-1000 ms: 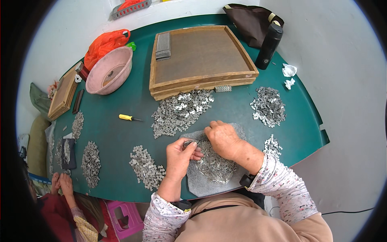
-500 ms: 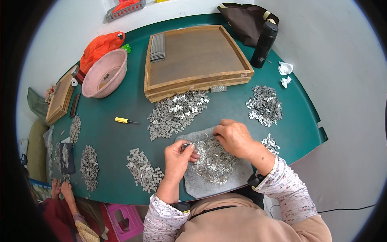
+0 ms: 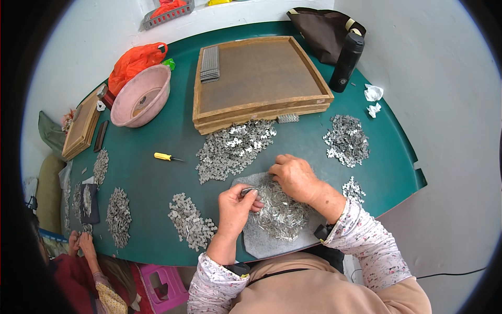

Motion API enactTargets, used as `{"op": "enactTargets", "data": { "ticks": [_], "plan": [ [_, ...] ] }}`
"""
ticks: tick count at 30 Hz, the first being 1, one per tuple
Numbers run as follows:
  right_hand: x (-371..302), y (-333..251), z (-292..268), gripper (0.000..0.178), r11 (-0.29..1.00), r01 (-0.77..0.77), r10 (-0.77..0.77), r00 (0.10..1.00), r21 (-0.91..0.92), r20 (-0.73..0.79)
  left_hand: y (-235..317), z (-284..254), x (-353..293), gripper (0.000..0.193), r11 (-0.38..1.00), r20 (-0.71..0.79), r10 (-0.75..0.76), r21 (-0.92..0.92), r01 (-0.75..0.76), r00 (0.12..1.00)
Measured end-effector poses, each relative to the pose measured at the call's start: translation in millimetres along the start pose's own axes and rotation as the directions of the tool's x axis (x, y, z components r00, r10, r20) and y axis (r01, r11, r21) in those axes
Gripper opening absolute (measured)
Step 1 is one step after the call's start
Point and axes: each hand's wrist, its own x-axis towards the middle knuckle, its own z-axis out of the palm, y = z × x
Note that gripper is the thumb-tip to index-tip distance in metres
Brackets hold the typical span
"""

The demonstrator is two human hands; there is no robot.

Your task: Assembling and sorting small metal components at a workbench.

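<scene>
My left hand (image 3: 236,206) is closed, pinching a small dark metal piece (image 3: 249,191) between thumb and fingers at the left edge of a heap of thin silvery pins (image 3: 285,215). The pins lie on a grey felt mat (image 3: 260,245) at the table's near edge. Over the far side of the heap, my right hand (image 3: 297,179) has its fingertips drawn together, close to the left hand's piece. Whatever those fingertips hold is hidden. A large pile of small grey metal links (image 3: 230,152) lies just beyond the mat, and another pile (image 3: 192,222) is to its left.
Beyond the links stands a wooden tray (image 3: 264,107) holding grey strips (image 3: 210,64). A yellow-handled screwdriver (image 3: 166,156), pink basin (image 3: 140,97) and black bottle (image 3: 347,62) are on the green table. More links (image 3: 347,137) lie right. A co-worker's hands (image 3: 81,242) are at far left.
My right hand has moved left over the pins, closer to my left hand. The left hand keeps its pinch on the metal piece. The whole view has shifted slightly.
</scene>
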Motion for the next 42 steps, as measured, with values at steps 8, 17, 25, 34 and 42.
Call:
{"op": "enactTargets", "data": {
  "ticks": [8, 17, 25, 34, 42],
  "plan": [
    [-5, 7, -3, 0.004, 0.996, 0.010, -0.007, 0.999, 0.084, -0.039, 4, 7, -2, 0.010, 0.999, 0.049, 0.041, 0.011, -0.042, 0.998],
    [-18, -1, -13, 0.007, 0.916, -0.060, 0.106, 0.990, 0.396, -0.095, 2, 13, -3, 0.011, 0.997, 0.096, 0.073, 0.007, -0.074, 0.993],
    [-25, -18, -17, 0.009, 0.694, -0.183, 0.251, 0.968, 0.696, 0.004, 2, 17, -6, 0.012, 0.994, 0.111, 0.098, 0.033, -0.102, 0.989],
    [-30, -19, -15, 0.010, 0.685, -0.124, 0.186, 0.983, 0.718, -0.008, 2, 22, -9, 0.013, 0.990, 0.130, 0.136, 0.005, -0.138, 0.982],
    [-32, -18, -13, 0.011, 0.868, 0.071, 0.014, 0.986, 0.491, -0.167, -4, 25, -10, 0.011, 0.960, 0.091, 0.219, 0.157, -0.231, 0.972]
  ]
}}
